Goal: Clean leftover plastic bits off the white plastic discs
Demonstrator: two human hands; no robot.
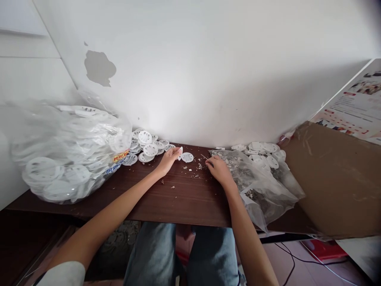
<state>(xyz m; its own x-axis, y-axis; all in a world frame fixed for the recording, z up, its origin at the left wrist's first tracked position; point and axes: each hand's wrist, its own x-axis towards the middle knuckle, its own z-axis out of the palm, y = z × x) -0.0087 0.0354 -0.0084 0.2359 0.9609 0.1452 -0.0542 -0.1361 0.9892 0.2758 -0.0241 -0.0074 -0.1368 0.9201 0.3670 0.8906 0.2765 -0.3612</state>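
My left hand is closed on a round white plastic disc, seen nearly edge-on. Another white disc with slots lies flat on the table just to its right. In my closed right hand is a thin pointed tool, its tip toward the left; whether it is tweezers or a pick cannot be made out. Tiny metal and white bits lie scattered between the two hands. Left of my left hand spreads a loose pile of slotted white discs.
A large clear bag full of white discs fills the table's left side. On the right, a clear bag with small metal parts lies before more white discs. A cardboard sheet stands at far right. The wall backs the brown table.
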